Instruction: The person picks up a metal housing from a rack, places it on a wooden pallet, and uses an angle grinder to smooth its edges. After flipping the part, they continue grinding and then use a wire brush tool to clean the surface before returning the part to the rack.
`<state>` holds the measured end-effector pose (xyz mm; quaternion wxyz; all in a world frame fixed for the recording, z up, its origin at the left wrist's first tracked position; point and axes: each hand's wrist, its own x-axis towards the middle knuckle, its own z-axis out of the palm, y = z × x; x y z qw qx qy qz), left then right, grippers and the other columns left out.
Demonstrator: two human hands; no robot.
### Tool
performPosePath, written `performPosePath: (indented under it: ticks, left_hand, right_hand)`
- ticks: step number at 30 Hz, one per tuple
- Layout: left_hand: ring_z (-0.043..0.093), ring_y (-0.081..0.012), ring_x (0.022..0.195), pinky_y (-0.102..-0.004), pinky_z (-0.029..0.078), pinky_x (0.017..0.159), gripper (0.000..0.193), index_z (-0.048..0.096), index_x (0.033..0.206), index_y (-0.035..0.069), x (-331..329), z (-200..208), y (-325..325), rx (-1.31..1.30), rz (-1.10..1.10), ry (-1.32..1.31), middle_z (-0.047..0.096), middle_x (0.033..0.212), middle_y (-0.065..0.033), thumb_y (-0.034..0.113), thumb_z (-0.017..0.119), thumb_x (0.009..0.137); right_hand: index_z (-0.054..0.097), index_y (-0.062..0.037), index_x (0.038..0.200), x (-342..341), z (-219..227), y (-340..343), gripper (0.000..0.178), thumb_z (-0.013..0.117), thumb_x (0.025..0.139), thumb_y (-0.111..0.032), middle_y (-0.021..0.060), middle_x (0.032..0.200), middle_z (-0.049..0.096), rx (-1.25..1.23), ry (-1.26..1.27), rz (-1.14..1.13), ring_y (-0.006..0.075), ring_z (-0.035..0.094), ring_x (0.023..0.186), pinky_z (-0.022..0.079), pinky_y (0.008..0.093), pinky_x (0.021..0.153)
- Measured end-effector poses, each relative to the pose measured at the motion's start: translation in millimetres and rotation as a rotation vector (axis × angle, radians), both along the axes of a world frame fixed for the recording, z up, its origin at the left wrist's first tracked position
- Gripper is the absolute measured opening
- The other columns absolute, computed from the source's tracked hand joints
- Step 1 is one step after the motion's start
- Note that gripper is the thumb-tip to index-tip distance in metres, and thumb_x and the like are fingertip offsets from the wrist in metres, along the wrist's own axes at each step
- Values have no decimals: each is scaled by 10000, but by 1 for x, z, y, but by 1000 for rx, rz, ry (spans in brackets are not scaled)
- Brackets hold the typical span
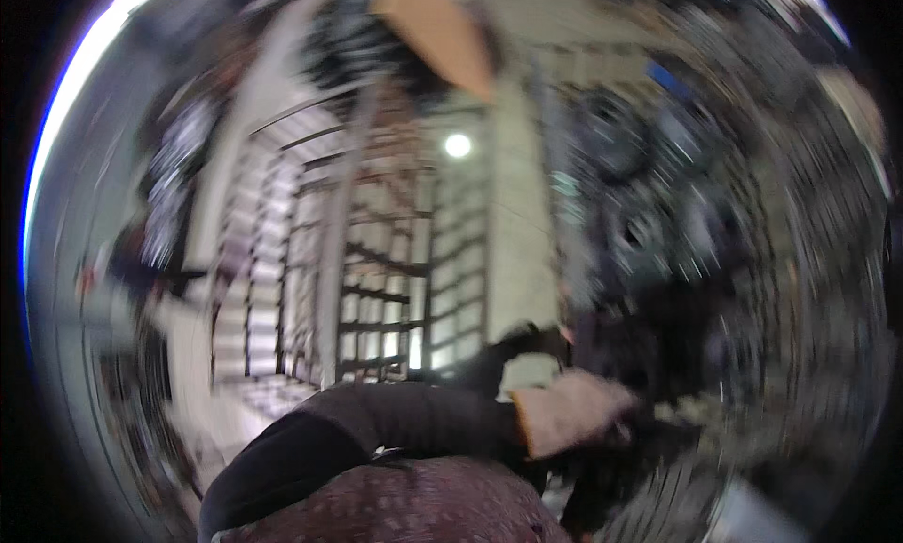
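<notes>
My left hand (576,411) wears a pale knit glove with an orange cuff. The dark-sleeved left arm (414,421) reaches across my body toward the right. Motion smears the fingers, so their grip does not show. Beside the fingertips is a dark shape (663,439) that I cannot make out; whether the hand touches it is unclear. Beyond the hand, a wire-mesh bin (757,199) contains several dark, round, metal-looking parts (640,231). I cannot make out my right hand.
Left of the bin, a metal rack of dark bars (343,223) stands on the pale floor (522,223). An orange-brown panel or box (437,35) is at the far end, next to a dark ribbed heap (334,49). Something small and blue (666,77) lies at the bin's far side.
</notes>
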<state>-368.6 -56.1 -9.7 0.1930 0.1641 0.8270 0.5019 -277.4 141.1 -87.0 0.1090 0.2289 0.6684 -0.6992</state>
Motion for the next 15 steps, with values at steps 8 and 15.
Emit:
performPosePath:
  ticks: [8,15]
  left_hand:
    - [720,-198,1058,-299,551,944,437,621,1396,-42,-52,-38,2,284,93,-600,762,1208,-130,179,686,1024]
    - [714,-266,1021,-349,559,937,428,587,1377,-122,-87,-76,5,257,62,-388,724,1199,-224,159,500,1067]
  right_hand:
    - [686,-22,1199,82,-31,-2,421,480,1130,-382,98,978,753,100,32,-625,201,703,889,569,360,884]
    - [667,-7,1318,98,-197,82,367,637,1026,-228,68,1162,709,317,20,-755,195,672,1021,541,353,917]
